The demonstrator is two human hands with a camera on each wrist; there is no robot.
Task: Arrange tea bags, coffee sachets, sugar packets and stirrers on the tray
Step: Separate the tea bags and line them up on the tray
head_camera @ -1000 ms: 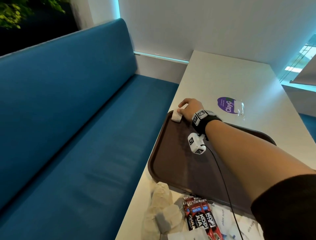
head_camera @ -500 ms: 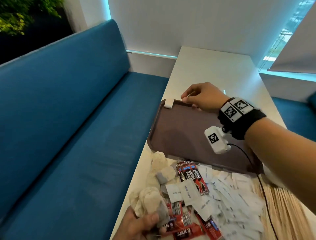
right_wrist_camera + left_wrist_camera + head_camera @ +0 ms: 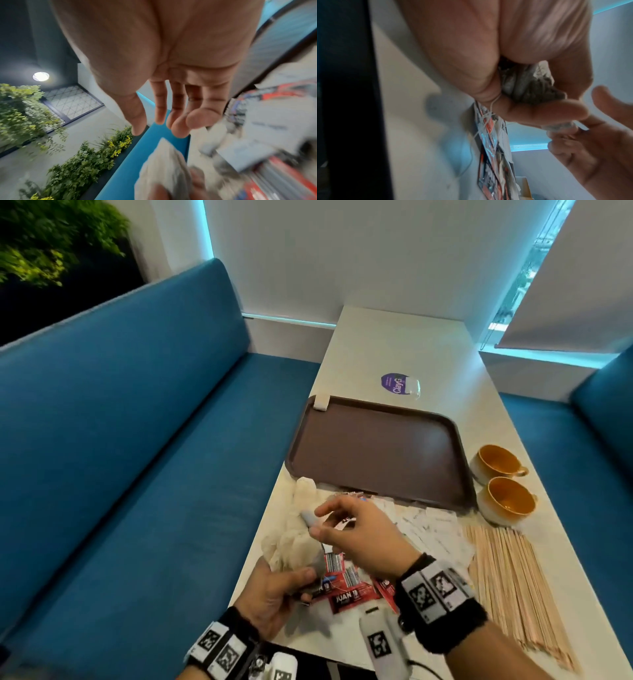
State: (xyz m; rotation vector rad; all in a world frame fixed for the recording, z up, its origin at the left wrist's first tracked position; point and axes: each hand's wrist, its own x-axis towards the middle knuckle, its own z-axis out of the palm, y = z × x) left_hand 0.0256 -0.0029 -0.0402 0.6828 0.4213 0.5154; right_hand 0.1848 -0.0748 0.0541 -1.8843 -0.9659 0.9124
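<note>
**Left hand grips tea bags; right hand hangs slack above the pile**

Your left hand sits at the near left edge of the table, fingers and thumb curled round a bunch of tea bags. In the left wrist view the thumb presses the grey bags into the palm, and a thin string trails from them down to the coffee sachets beneath.

Your right hand hovers just beyond the left one, above the pile. Its fingers are spread and loosely bent, thumb apart from them. The right wrist view shows bare fingertips with nothing between them. In the head view a small pale tag lies by the thumb tip; you cannot tell whether it is touched.

The tray lies at mid-table, past the pile. One tea bag rests in its far left corner, leaning on the rim; the rest of the tray floor is bare.

More loose tea bags lie heaped at the left table edge, just near of the tray. White sugar packets spread to the right of your right hand, and the stirrers lie in a flat row at the near right. Two cups with orange insides stand side by side just right of the tray; nothing shows inside them. A purple sticker lies on the table beyond the tray.
</note>
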